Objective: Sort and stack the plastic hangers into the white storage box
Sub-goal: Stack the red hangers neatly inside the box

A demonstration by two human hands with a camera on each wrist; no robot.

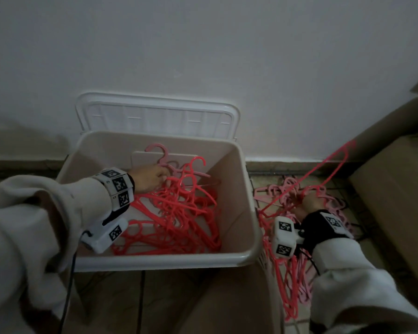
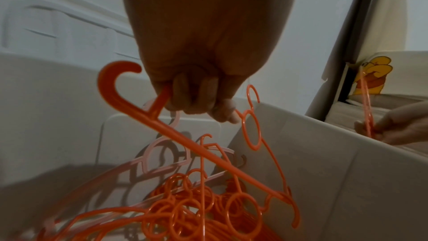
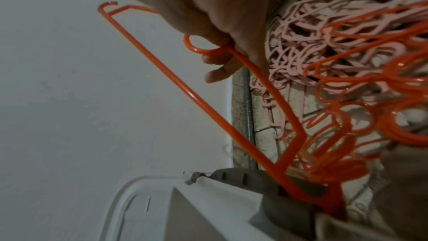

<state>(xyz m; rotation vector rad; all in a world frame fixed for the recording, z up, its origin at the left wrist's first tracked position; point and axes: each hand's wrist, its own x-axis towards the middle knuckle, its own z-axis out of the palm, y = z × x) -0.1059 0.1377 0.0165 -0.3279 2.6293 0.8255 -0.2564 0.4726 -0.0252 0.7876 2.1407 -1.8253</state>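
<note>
The white storage box (image 1: pixel 247 213) stands open on the floor with several red hangers (image 1: pixel 179 225) piled inside and a pale pink one at its back wall. My left hand (image 1: pixel 150 178) reaches into the box, and its fingers (image 2: pixel 199 102) are curled round a red hanger (image 2: pixel 197 146) near the hook. To the right of the box, my right hand (image 1: pixel 310 203) grips another red hanger (image 3: pixel 208 103) by its neck, tilted up over a tangled floor pile of red and pink hangers (image 1: pixel 292 261).
The box's white lid (image 1: pixel 155 116) leans against the wall behind it. Cardboard boxes (image 1: pixel 396 189) stand at the right, close to the floor pile. A brown cardboard surface (image 1: pixel 215 304) lies in front of the storage box.
</note>
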